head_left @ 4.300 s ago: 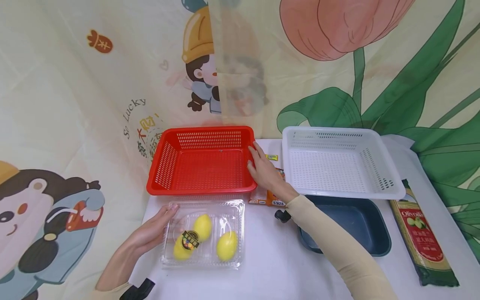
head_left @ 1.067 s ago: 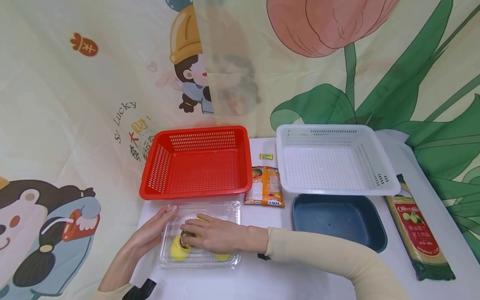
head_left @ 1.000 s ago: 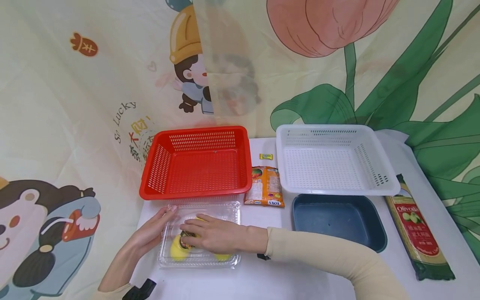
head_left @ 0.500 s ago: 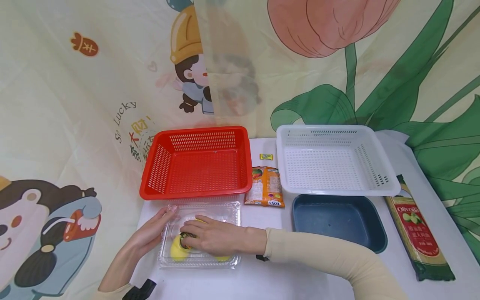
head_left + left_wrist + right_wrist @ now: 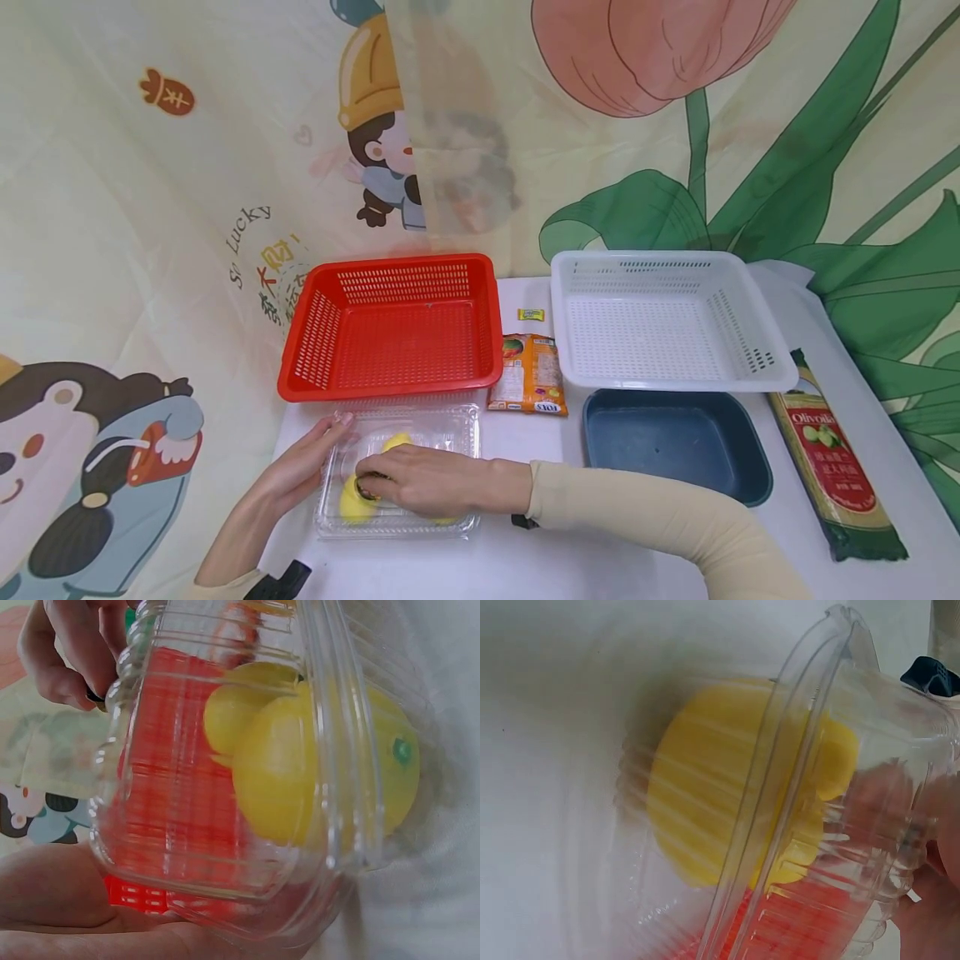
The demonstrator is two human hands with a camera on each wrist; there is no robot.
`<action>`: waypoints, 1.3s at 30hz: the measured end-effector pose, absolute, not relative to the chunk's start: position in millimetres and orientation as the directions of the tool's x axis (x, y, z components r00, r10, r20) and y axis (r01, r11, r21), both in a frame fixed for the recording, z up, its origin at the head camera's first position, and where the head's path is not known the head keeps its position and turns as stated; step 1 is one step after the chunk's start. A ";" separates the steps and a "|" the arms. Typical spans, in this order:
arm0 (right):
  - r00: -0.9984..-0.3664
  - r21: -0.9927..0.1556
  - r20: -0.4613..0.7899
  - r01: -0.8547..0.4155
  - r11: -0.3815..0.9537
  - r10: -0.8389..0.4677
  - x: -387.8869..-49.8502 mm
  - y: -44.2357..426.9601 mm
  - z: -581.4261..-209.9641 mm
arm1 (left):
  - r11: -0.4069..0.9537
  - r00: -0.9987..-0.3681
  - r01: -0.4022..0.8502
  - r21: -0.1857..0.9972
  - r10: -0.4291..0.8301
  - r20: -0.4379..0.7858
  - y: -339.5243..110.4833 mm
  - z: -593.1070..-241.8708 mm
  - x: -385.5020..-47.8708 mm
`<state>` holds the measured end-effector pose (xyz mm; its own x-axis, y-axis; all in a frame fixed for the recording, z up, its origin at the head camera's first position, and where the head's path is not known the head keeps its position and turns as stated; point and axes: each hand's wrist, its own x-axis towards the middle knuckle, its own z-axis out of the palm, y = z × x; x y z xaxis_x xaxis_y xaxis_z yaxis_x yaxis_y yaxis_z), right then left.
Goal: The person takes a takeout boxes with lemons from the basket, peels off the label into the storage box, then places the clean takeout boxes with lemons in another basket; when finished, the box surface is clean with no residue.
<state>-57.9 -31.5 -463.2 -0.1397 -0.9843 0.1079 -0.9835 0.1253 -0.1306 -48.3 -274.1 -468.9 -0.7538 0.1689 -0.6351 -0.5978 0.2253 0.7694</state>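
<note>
A clear plastic clamshell box (image 5: 465, 425) lies closed on the white table with yellow lemons (image 5: 354, 504) inside. A dark round sticker (image 5: 365, 492) shows on its lid, partly covered by my right hand (image 5: 423, 481). The fingers of that hand are curled over the sticker, and in the left wrist view a dark, gold-edged bit shows at a fingertip (image 5: 94, 691). Along the box's left side rests my left hand (image 5: 303, 462), fingers fairly straight against its far left corner. The right hand hides part of the lemons in the head view.
Behind the box stands a red basket (image 5: 390, 390). A white basket (image 5: 675, 385) and a dark blue tub (image 5: 667, 450) stand to the right. Between the baskets lie an orange snack bag (image 5: 532, 375) and a small yellow packet (image 5: 531, 315). A pasta packet (image 5: 836, 458) lies far right.
My right hand has come from the red basket's right edge onto the box lid. Its fingers, flatter a second ago, are now more curled at the sticker. The left hand stays in place.
</note>
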 end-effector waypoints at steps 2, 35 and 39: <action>-0.153 -0.159 0.103 -0.978 0.135 -0.983 -57.6 -30.8 -462.6 | 0.223 -0.754 -0.599 0.769 0.168 -0.635 -274.2 -468.5 -48.2; -0.392 -0.449 0.226 -0.855 0.262 -0.892 -63.8 31.8 -455.1 | 0.219 -0.752 -0.600 0.769 0.173 -0.636 -274.2 -466.7 -48.5; -0.433 -0.464 0.227 -0.835 0.294 -0.872 -64.3 50.4 -454.1 | 0.218 -0.749 -0.603 0.767 0.175 -0.639 -273.9 -467.1 -49.0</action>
